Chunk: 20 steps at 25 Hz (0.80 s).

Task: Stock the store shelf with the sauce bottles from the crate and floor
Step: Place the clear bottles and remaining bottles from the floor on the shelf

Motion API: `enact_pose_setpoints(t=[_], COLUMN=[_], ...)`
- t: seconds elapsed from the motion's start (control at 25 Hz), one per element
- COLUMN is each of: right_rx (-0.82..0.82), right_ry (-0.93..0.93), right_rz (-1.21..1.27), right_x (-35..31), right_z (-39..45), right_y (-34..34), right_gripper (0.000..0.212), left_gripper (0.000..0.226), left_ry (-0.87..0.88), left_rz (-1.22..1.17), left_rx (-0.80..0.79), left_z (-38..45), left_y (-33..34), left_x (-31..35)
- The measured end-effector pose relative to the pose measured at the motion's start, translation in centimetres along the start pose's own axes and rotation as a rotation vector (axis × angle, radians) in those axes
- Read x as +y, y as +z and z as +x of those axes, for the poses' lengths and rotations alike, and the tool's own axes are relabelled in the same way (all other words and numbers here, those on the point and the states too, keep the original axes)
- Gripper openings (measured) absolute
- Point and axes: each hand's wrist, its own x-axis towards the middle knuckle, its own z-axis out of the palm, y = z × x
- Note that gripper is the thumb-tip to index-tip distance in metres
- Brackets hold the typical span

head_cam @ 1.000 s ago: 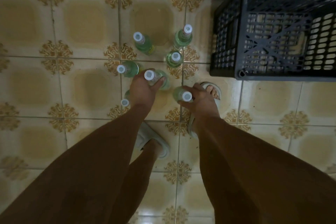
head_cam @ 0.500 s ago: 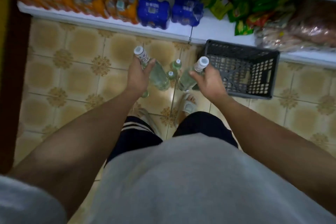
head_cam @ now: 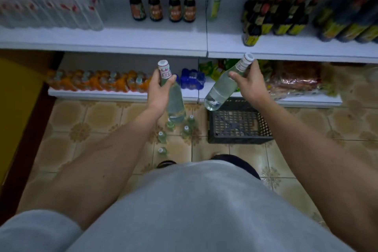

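Both hands have come up from the floor, each lifting a bottle toward the shelf (head_cam: 143, 41). Left hand (head_cam: 158, 90) clamps the neck of one bottle (head_cam: 173, 98); right hand (head_cam: 250, 82) clamps the neck of a tilted bottle (head_cam: 222, 90). They look like glass, full, heavy and slick, so I'd support the body. More bottles (head_cam: 186, 130) stand on the floor beside the crate (head_cam: 239, 127).

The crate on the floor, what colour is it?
The crate is black, an open plastic lattice; the head view shows it beside the bottles standing on the floor.
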Motion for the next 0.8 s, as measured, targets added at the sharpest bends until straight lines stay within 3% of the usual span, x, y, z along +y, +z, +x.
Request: enact_pose_setpoints(t=[0.16,0.36,0.64,0.8], right_rx=[0.062,0.080,0.040,0.074], right_ry=[-0.035,-0.101,-0.297,-0.294], right_rz=[0.211,0.258,0.113,0.089], right_x=[-2.5,-4.8,-7.3,-7.5], right_z=[0.2,1.8,6.4,8.6], right_y=[-2.2,-5.0,-12.0,-16.1], right_gripper=[0.024,0.019,0.030,0.034], left_gripper=[0.035,0.022,0.028,0.028], left_ry=[0.064,0.161,0.321,0.378], left_rz=[-0.009,-0.006,0.028,0.053], left_rx=[-0.014,-0.064,0.023,0.054], left_z=[0.4,1.6,3.0,3.9], left_y=[1.0,4.8,12.9,17.3], left_x=[4.1,10.1,16.9,18.9])
